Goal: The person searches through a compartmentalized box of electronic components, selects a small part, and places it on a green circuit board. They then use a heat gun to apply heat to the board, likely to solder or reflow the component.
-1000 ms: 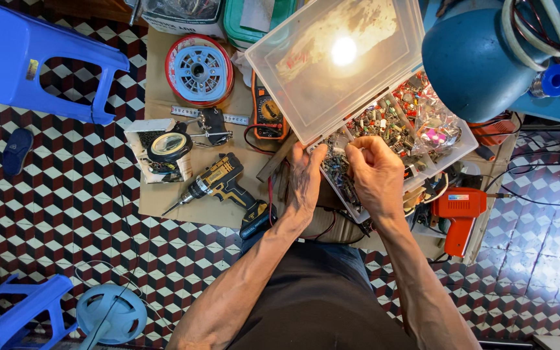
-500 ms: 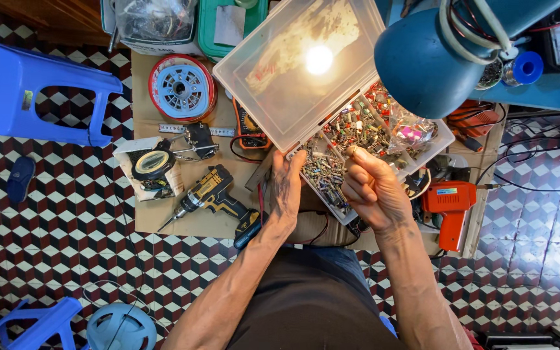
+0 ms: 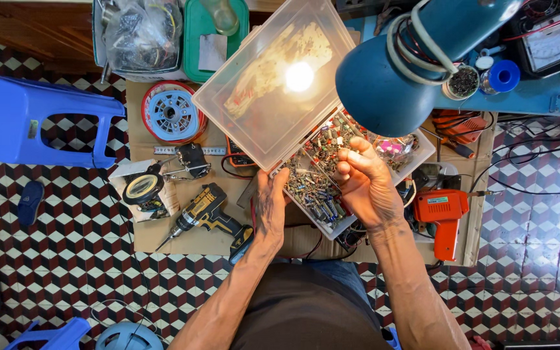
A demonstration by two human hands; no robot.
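Note:
A clear plastic parts box (image 3: 306,194) lies open on a cardboard sheet, its compartments full of small electronic components; its clear lid (image 3: 270,87) stands tilted up. My left hand (image 3: 270,201) grips the box's near left edge, by the lid hinge. Raised over the component compartments, my right hand (image 3: 364,185) has its fingers curled and pinched together; whether a component sits between them I cannot tell.
A blue desk lamp (image 3: 409,61) hangs over the box's right side. On the cardboard (image 3: 183,240) lie a yellow cordless drill (image 3: 205,214), a red wire spool (image 3: 171,113) and an orange soldering gun (image 3: 443,217). A blue plastic stool (image 3: 34,120) stands at the left on checkered floor.
The view has shifted so everything sits lower left. My right hand lifted from the box's near edge and now hovers pinched over the compartments. My left hand stays on the box edge.

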